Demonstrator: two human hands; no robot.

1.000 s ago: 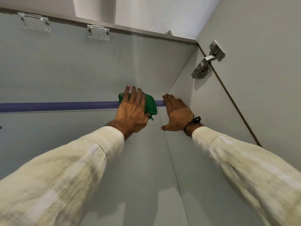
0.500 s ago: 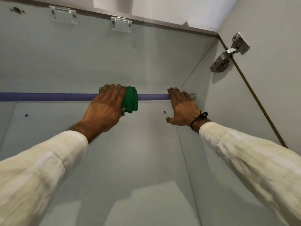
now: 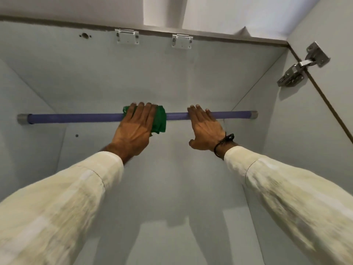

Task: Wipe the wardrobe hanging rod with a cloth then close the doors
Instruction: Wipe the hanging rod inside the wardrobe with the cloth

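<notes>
The purple hanging rod (image 3: 76, 118) runs across the top of the wardrobe from one side wall to the other, and both hands are up on it. The left hand (image 3: 134, 129) presses a green cloth (image 3: 160, 119) over the rod near its middle, with its fingers (image 3: 141, 111) curled over the top so the cloth wraps the rod. The right hand (image 3: 205, 129) lies flat on the rod a little to the right, fingers straight and close together, holding nothing. To wipe well, the left hand should keep the cloth snug around the rod and slide it slowly all the way to the grey end cap (image 3: 22, 119) on the left, so no bit is missed. The right hand can hold the rod steady. Half a second ago the cloth hand was nearer the right hand, and before that it was almost touching it, so the cloth has moved left along the rod. The right hand has stayed near the same place. The doors are not closed yet; the hinge (image 3: 303, 64) on the right stands open
</notes>
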